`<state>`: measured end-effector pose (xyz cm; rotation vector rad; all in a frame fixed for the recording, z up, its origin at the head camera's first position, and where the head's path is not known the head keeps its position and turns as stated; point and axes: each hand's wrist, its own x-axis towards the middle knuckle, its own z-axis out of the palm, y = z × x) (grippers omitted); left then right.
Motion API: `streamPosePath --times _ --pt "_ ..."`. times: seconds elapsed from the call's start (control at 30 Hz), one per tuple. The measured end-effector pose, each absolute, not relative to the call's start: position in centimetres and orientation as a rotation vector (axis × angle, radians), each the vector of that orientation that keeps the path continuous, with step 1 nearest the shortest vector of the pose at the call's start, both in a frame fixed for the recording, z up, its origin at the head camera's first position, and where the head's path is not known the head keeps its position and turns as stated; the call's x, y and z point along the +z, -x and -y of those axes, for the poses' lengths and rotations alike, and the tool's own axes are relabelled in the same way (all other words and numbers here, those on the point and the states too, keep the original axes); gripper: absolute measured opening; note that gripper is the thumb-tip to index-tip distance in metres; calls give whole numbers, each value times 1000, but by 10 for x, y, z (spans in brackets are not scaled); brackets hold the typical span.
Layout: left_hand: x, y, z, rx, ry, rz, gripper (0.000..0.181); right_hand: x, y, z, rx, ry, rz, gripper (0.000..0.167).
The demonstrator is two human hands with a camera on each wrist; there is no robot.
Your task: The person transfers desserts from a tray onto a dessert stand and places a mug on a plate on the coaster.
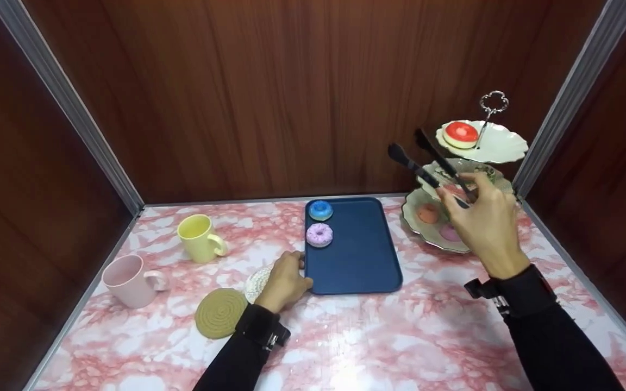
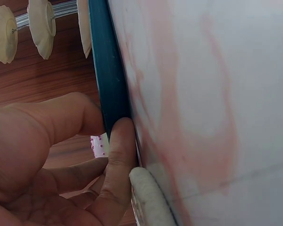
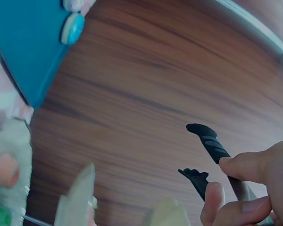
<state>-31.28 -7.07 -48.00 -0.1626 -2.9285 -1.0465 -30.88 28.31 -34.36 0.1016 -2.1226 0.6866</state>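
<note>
Dark wood wall (image 1: 269, 98) at the far side; pink-and-white marbled table (image 1: 443, 326) below it. One navy tray (image 1: 359, 255), flat at the centre, bearing two donuts along its left side: one blue donut (image 1: 321, 215) in the far corner, one lilac donut (image 1: 319, 243) just nearer. One left hand (image 1: 285, 279), thumb and finger pinching the tray's left rim. One right hand (image 1: 489, 222), at the right, holding one pair of black tongs (image 1: 426, 177), its tips apart with nothing between them. One cake stand (image 1: 503, 146) of three plates, far right: one red-topped cake (image 1: 460, 134) on the top plate; the middle plate's load partly covered by the hand, count uncertain; on the bottom plate at least two pieces, one orange cake (image 1: 427, 213) and one pink cake (image 1: 450, 233). Two mugs, left: one yellow mug (image 1: 199, 244), far; one pink mug (image 1: 131, 285), nearer. Two coasters, near left: one tan coaster (image 1: 220, 314), one white coaster (image 1: 256, 283) partly under the left hand. Step in hand, by judgement: moving sweets between stand and tray, tongs between loads. Next move probably calls for bringing the tongs' tips around one cake, squeezing lightly, the tray held steady.
</note>
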Motion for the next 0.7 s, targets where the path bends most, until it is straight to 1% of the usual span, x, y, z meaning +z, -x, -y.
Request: streamPosePath --times 0.27,0.7 --pt "-480 313 70 -1061 166 2929 62 -367 311 -272 713 -103 2216 45" --pt "-481 313 70 -1055 163 2938 66 -400 319 -249 751 -218 2276 42"
